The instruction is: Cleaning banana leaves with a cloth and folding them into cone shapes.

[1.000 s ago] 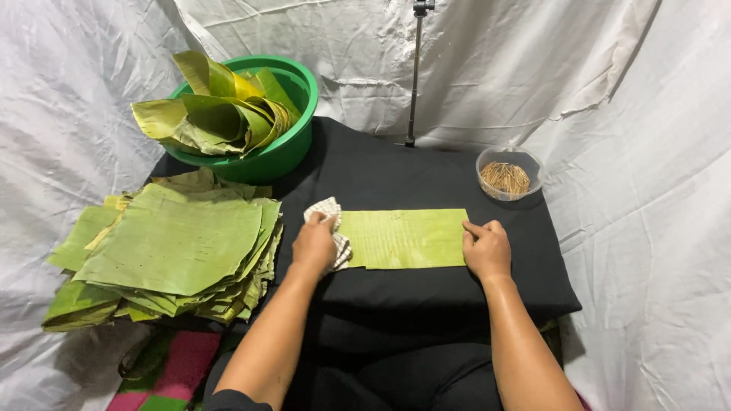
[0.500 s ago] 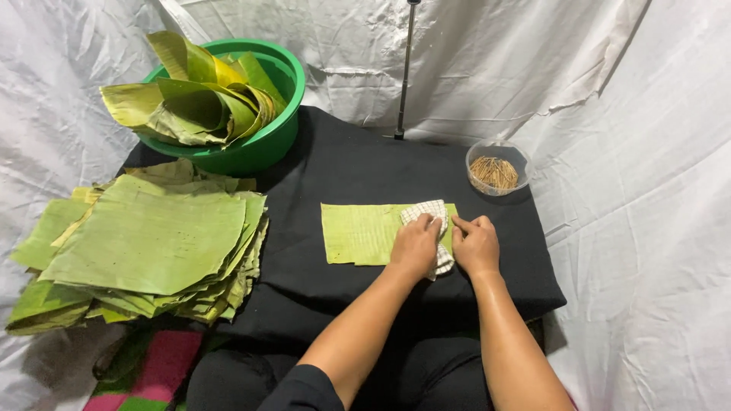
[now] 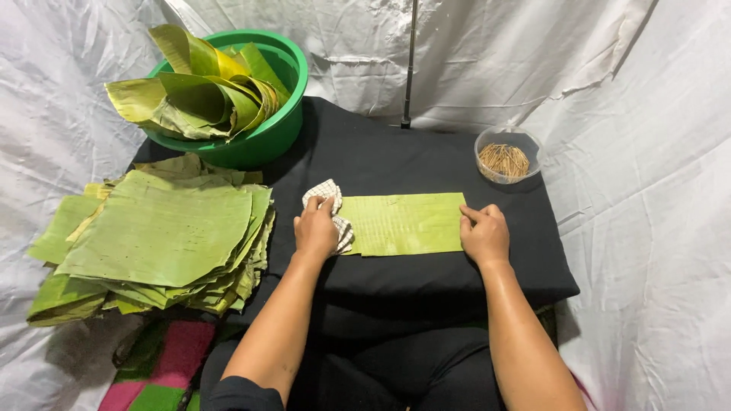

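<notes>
- We press a small checked cloth (image 3: 329, 213) under our left hand (image 3: 316, 230), fingers curled over it, at the left end of a green leaf strip (image 3: 403, 223) lying flat mid-table.
- Our right hand (image 3: 484, 234) rests flat on the strip's right end, pinning it, grasping nothing.
- Judging progress: one strip is being wiped; the stack of flat leaves (image 3: 156, 236) by the left edge and the rolled leaves in the green basin (image 3: 263, 137) at the far left corner suggest much remains.
- A clear bowl of sticks (image 3: 505, 156) sits at the far right corner.

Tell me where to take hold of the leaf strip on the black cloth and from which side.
Grip the leaf strip at its far edge near the middle, coming from above. It lies flat, the left hand with the cloth covers one end, and the right hand pins the other.
</notes>
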